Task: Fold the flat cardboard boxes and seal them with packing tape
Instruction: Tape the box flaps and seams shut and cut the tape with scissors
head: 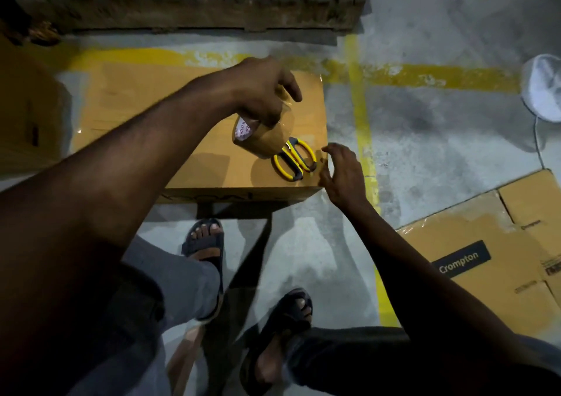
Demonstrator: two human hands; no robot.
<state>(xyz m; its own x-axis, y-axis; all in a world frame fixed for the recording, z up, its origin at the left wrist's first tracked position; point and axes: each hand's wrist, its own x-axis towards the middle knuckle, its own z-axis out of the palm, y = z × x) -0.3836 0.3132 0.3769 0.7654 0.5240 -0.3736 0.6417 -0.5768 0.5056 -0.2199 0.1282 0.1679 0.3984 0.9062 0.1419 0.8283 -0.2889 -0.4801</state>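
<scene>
A folded brown cardboard box [209, 165] stands on the floor in front of me, its top closed. My left hand [261, 92] holds a roll of clear packing tape [264, 137] just above the box top. Yellow-handled scissors [294, 160] lie on the box near its right edge, partly hidden by the roll. My right hand [343, 171] hovers at the box's right front corner with fingers spread, touching or nearly touching the edge where a shiny tape strip ends.
A flat Crompton cardboard box [491, 253] lies on the floor at the right. A wooden pallet [194, 10] stands behind the box. Another brown carton [27, 113] sits at the left. A white fan [543, 89] stands at the far right. Yellow floor lines [361, 116] cross the concrete.
</scene>
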